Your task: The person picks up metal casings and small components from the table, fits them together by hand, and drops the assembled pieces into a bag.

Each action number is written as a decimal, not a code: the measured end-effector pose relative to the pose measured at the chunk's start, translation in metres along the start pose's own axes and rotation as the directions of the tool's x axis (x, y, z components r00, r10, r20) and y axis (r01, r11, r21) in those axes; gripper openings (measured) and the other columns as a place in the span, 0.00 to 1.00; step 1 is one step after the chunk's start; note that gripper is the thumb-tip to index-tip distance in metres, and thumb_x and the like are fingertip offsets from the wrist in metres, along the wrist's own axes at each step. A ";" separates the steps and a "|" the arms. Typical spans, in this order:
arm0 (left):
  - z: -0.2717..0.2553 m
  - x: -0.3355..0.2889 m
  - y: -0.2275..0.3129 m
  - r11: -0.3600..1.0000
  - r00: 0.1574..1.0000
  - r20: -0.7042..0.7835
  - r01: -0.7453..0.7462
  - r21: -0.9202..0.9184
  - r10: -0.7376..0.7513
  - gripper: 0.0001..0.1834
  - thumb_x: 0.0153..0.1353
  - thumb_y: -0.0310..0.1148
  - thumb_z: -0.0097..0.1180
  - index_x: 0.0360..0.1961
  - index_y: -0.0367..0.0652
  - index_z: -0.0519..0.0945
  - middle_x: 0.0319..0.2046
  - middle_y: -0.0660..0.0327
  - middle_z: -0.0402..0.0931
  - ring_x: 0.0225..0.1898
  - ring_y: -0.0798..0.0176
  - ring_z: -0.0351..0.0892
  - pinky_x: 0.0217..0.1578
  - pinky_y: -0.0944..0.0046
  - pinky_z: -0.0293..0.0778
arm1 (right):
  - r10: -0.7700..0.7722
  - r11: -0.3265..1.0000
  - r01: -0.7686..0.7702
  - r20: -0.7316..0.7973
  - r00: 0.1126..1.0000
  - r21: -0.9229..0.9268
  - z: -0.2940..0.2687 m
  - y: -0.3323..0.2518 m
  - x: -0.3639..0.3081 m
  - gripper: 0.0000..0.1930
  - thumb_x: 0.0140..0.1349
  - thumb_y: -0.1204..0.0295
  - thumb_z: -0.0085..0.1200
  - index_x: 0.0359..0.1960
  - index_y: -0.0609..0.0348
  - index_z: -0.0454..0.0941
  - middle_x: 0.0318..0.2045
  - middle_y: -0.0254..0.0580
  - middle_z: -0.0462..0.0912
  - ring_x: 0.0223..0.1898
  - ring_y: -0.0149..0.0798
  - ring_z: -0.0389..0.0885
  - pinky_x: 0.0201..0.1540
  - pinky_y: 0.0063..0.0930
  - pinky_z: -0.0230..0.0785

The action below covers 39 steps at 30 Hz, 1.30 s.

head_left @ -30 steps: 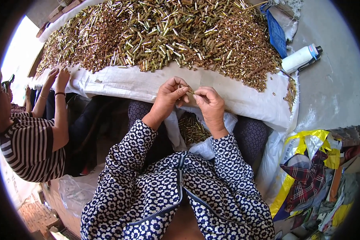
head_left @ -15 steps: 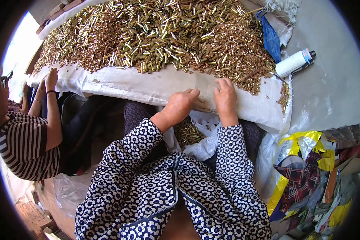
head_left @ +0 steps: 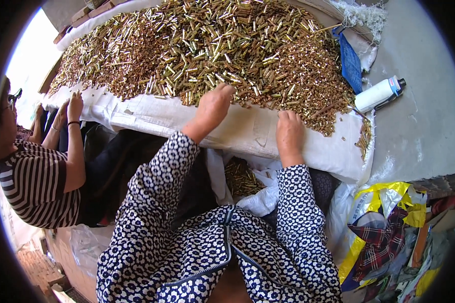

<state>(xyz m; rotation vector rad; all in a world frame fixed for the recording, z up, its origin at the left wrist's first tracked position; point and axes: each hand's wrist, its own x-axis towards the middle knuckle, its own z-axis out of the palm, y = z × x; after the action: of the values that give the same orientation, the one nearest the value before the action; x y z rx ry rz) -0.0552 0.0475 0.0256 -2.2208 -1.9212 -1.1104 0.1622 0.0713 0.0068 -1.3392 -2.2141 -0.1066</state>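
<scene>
A wide heap of slim brass-coloured metal tubes [head_left: 212, 48] covers the white cloth [head_left: 162, 117]. At its right lies a mound of smaller copper-coloured pieces [head_left: 308, 68]. My left hand [head_left: 211, 111] reaches the heap's near edge, its fingers pinched together by the tubes; whatever they hold is too small to make out. My right hand [head_left: 290, 132] rests over the cloth's near part, just short of the copper pieces, fingers curled and pressed together. Their tips are turned away, so their contents are hidden. Below the edge, an open white sack [head_left: 260, 202] holds more tubes.
At the right lie a white bottle [head_left: 374, 98] with a dark cap and a blue mesh piece [head_left: 350, 60]. A yellow-and-white bag [head_left: 353, 255] with plaid cloth stands lower right. On the left, a person in a striped shirt [head_left: 35, 182] works at the same cloth.
My left hand has moved forward from the cloth's near edge to the heap. My right hand stays over the near cloth, its fingers more curled. The view has shifted slightly.
</scene>
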 end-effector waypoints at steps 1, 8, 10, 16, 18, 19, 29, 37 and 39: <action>0.003 0.009 -0.006 0.998 0.999 -0.015 -0.027 0.065 0.028 0.06 0.53 0.24 0.44 0.32 0.40 0.73 0.28 0.54 0.70 0.26 0.50 0.73 0.27 0.57 0.71 | -0.001 1.000 0.001 0.009 1.000 0.013 0.000 -0.001 0.000 0.06 0.54 0.76 0.47 0.33 0.61 0.74 0.33 0.43 0.75 0.38 0.43 0.72 0.42 0.34 0.66; 0.014 0.023 -0.024 0.958 0.980 0.031 -0.197 0.208 0.195 0.01 0.48 0.23 0.45 0.23 0.38 0.70 0.27 0.54 0.68 0.30 0.51 0.72 0.30 0.57 0.70 | -0.004 0.999 0.005 -0.013 1.000 0.042 0.002 0.000 -0.002 0.03 0.50 0.78 0.49 0.28 0.60 0.72 0.30 0.42 0.75 0.37 0.42 0.72 0.40 0.33 0.67; 0.008 0.015 -0.013 0.985 0.990 0.111 -0.099 0.142 0.084 0.05 0.50 0.26 0.48 0.29 0.40 0.73 0.29 0.56 0.70 0.30 0.52 0.73 0.31 0.59 0.71 | -0.005 0.997 0.009 -0.062 0.998 0.073 0.004 0.002 -0.004 0.02 0.50 0.79 0.49 0.27 0.60 0.72 0.29 0.42 0.75 0.35 0.42 0.73 0.39 0.34 0.67; 0.003 -0.022 -0.004 0.981 0.942 0.287 -0.191 0.029 0.174 0.05 0.48 0.27 0.52 0.28 0.39 0.75 0.29 0.55 0.72 0.30 0.51 0.74 0.32 0.58 0.71 | 0.134 0.856 -0.080 -0.070 0.988 0.511 0.011 -0.008 -0.011 0.05 0.48 0.80 0.51 0.29 0.61 0.72 0.27 0.39 0.76 0.28 0.36 0.76 0.31 0.27 0.70; 0.003 -0.027 -0.004 0.981 0.947 0.265 -0.193 0.023 0.180 0.05 0.48 0.27 0.52 0.28 0.39 0.75 0.28 0.55 0.72 0.30 0.51 0.74 0.32 0.57 0.71 | 0.226 0.685 -0.176 0.022 0.974 0.707 0.012 -0.020 -0.017 0.06 0.48 0.81 0.51 0.30 0.61 0.73 0.26 0.38 0.76 0.26 0.32 0.76 0.29 0.23 0.70; 0.004 -0.028 -0.004 0.992 0.960 0.251 -0.128 0.005 0.123 0.06 0.48 0.27 0.53 0.28 0.39 0.75 0.28 0.54 0.72 0.30 0.51 0.74 0.32 0.57 0.70 | 0.222 0.594 -0.224 0.110 0.969 0.773 0.010 -0.025 -0.018 0.07 0.48 0.81 0.52 0.31 0.61 0.73 0.26 0.36 0.77 0.26 0.28 0.76 0.29 0.20 0.69; -0.015 -0.047 0.012 0.923 0.965 0.254 0.149 -0.355 -0.058 0.08 0.50 0.24 0.54 0.34 0.37 0.76 0.29 0.57 0.76 0.29 0.62 0.76 0.31 0.67 0.71 | 0.205 0.127 -0.442 0.413 0.888 0.888 -0.009 -0.060 -0.024 0.02 0.53 0.81 0.51 0.28 0.65 0.74 0.26 0.35 0.78 0.28 0.24 0.77 0.33 0.14 0.69; -0.020 -0.059 0.030 0.644 0.865 0.472 0.460 -0.611 -0.171 0.06 0.54 0.24 0.52 0.35 0.36 0.75 0.26 0.65 0.74 0.24 0.75 0.72 0.25 0.73 0.70 | 0.215 -0.083 -0.439 0.446 0.869 0.895 -0.010 -0.065 -0.036 0.03 0.53 0.80 0.52 0.30 0.64 0.75 0.27 0.31 0.77 0.29 0.22 0.72 0.35 0.14 0.65; -0.018 -0.061 0.032 0.592 0.866 0.468 0.473 -0.653 -0.175 0.06 0.54 0.24 0.52 0.34 0.36 0.74 0.24 0.65 0.73 0.22 0.74 0.72 0.24 0.74 0.70 | 0.224 -0.104 -0.431 0.443 0.868 0.896 -0.009 -0.066 -0.038 0.03 0.53 0.80 0.52 0.30 0.63 0.75 0.26 0.31 0.76 0.29 0.22 0.71 0.35 0.14 0.64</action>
<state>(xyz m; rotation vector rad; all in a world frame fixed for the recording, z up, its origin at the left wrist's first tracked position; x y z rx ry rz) -0.0362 -0.0214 0.0222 -2.6447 -2.4192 -2.0159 0.1244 0.0052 0.0098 -0.8426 -1.1538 1.5965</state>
